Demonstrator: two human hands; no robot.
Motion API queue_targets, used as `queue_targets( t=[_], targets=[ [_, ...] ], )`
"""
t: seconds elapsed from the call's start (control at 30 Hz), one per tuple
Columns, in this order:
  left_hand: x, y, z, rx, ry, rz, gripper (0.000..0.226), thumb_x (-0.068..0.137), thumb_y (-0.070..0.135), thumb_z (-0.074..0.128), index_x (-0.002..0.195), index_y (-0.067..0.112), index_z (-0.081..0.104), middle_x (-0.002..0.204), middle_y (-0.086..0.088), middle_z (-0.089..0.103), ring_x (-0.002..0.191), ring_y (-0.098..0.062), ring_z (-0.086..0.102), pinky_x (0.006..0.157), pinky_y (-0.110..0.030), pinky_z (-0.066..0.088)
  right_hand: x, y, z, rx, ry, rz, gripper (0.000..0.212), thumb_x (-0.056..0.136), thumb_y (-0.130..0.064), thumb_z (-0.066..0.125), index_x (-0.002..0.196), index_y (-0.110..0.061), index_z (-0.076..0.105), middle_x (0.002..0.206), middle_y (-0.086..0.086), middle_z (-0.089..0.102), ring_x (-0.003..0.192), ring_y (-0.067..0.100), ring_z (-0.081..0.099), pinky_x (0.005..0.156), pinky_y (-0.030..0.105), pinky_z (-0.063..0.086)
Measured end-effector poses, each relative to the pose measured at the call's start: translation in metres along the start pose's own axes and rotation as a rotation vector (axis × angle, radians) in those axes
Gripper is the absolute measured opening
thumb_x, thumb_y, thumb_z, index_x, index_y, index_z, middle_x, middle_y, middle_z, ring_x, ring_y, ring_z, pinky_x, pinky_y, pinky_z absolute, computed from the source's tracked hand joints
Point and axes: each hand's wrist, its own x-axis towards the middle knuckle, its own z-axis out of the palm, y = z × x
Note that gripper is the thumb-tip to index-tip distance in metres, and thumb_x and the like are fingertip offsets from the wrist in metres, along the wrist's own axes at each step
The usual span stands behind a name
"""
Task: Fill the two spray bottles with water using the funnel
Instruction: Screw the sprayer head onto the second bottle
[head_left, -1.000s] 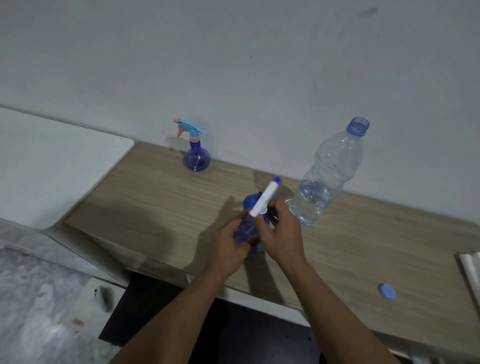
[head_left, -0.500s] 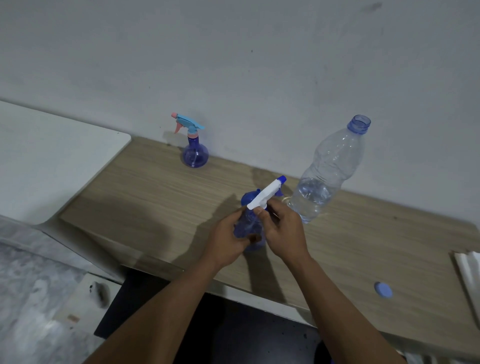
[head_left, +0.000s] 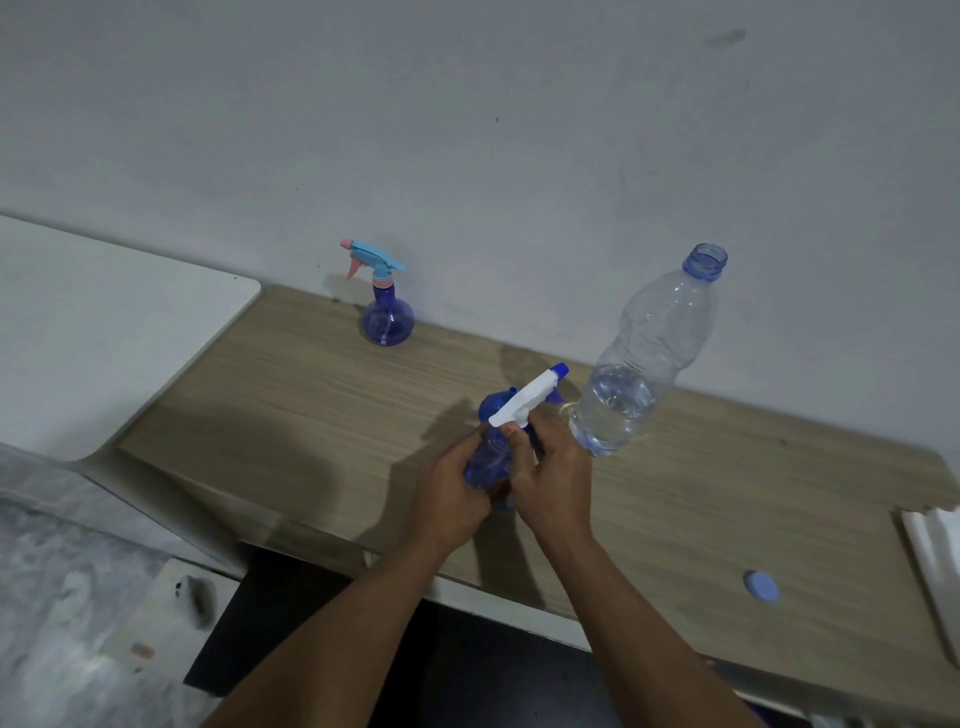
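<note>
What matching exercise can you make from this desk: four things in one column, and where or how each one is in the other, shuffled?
Things:
1. pink-nozzle sprayer
2. white-head sprayer
3. water bottle
4. cap

States:
A. lies flat on the desk, near its front edge
B. gripped by the left hand and right hand
C. stands uncapped, part full
D. stands alone by the wall

Pairs: 1-D, 2-B, 3-C, 4-A.
</note>
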Motion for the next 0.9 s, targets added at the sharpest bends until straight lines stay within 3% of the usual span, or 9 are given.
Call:
queue_targets(
  t=[0.1, 0.23, 0.33, 0.43, 0.5, 0.6, 0.7, 0.8, 0.9],
  targets=[
    [-0.001, 0.001, 0.000, 0.023, 0.016, 0.012, 0.043, 0.075, 0.022, 0.077, 0.114, 0.037, 0.066, 0.096, 0.013, 0.076, 0.089, -0.007, 0.072, 0.080, -0.034, 0.059, -0.003, -0.001, 0.000, 0.040, 0.006, 0.041, 0.004, 0.097, -0.028, 0.064, 0.101, -0.029, 0.066, 0.090, -0.011, 0.067, 0.085, 0.007, 0.063, 0.076, 0.038, 0.054],
    [-0.004, 0.003, 0.001, 0.031, 0.050, -0.006, 0.051, 0.078, 0.005, 0.079, 0.118, 0.034, 0.065, 0.095, 0.013, 0.075, 0.086, -0.001, 0.071, 0.068, -0.014, 0.051, -0.006, -0.001, -0.003, 0.210, 0.087, 0.202, 0.057, 0.080, -0.029, 0.084, 0.123, -0.029, 0.047, 0.124, -0.012, 0.050, 0.109, 0.000, 0.061, 0.094, 0.025, 0.054],
    [-0.007, -0.002, 0.006, 0.045, 0.057, -0.014, 0.052, 0.076, 0.005, 0.079, 0.118, 0.033, 0.065, 0.101, 0.013, 0.074, 0.093, -0.003, 0.071, 0.076, -0.018, 0.053, 0.004, 0.002, 0.000, 0.197, -0.012, 0.205, 0.083, 0.079, -0.032, 0.085, 0.144, -0.029, 0.034, 0.133, -0.029, 0.040, 0.120, 0.000, 0.057, 0.096, 0.017, 0.050],
    [-0.011, 0.002, 0.004, 0.088, 0.027, -0.018, 0.053, 0.079, 0.012, 0.079, 0.121, 0.039, 0.061, 0.107, 0.017, 0.071, 0.101, -0.004, 0.068, 0.089, -0.027, 0.056, 0.015, 0.001, 0.002, 0.112, -0.094, 0.203, 0.078, 0.086, -0.034, 0.077, 0.149, -0.025, 0.032, 0.133, -0.014, 0.052, 0.116, 0.010, 0.060, 0.093, 0.027, 0.053],
    [-0.015, 0.008, -0.002, 0.139, 0.001, 0.014, 0.048, 0.083, 0.014, 0.078, 0.126, 0.027, 0.062, 0.115, 0.014, 0.068, 0.109, -0.009, 0.065, 0.096, -0.030, 0.052, 0.019, -0.001, 0.002, 0.081, -0.091, 0.187, 0.072, 0.090, -0.024, 0.072, 0.150, -0.016, 0.033, 0.118, -0.008, 0.059, 0.100, 0.000, 0.060, 0.082, 0.020, 0.050],
    [-0.024, 0.017, -0.028, 0.274, 0.028, 0.038, 0.055, 0.082, 0.022, 0.081, 0.132, 0.016, 0.061, 0.118, 0.015, 0.058, 0.111, -0.004, 0.057, 0.086, -0.006, 0.039, 0.023, -0.008, -0.004, 0.047, -0.077, 0.216, 0.052, 0.091, -0.012, 0.063, 0.138, -0.009, 0.042, 0.088, -0.010, 0.054, 0.074, -0.007, 0.056, 0.064, 0.013, 0.042],
    [-0.028, 0.023, -0.072, 0.418, 0.087, 0.034, 0.057, 0.081, 0.027, 0.080, 0.134, 0.016, 0.061, 0.122, 0.004, 0.065, 0.109, -0.016, 0.066, 0.077, 0.005, 0.034, 0.021, -0.023, -0.011, 0.041, -0.111, 0.248, 0.025, 0.089, -0.011, 0.060, 0.110, -0.015, 0.050, 0.080, -0.002, 0.053, 0.065, 0.002, 0.054, 0.062, 0.029, 0.043],
    [-0.031, 0.033, -0.122, 0.619, 0.073, -0.032, 0.059, 0.082, 0.045, 0.070, 0.134, 0.016, 0.061, 0.125, -0.001, 0.067, 0.112, -0.020, 0.065, 0.092, -0.019, 0.045, 0.014, -0.037, -0.007, -0.003, -0.194, 0.227, 0.014, 0.078, -0.026, 0.056, 0.091, -0.021, 0.051, 0.076, 0.007, 0.059, 0.068, 0.025, 0.059, 0.065, 0.048, 0.053],
    [-0.035, 0.037, -0.164, 0.741, 0.085, -0.081, 0.066, 0.081, 0.050, 0.066, 0.136, 0.013, 0.059, 0.131, -0.007, 0.065, 0.121, -0.024, 0.060, 0.103, -0.032, 0.046, 0.006, -0.051, 0.004, -0.082, -0.366, 0.268, 0.014, 0.074, -0.028, 0.053, 0.085, -0.020, 0.053, 0.073, 0.005, 0.063, 0.066, 0.029, 0.065, 0.069, 0.048, 0.058]
  ],
)
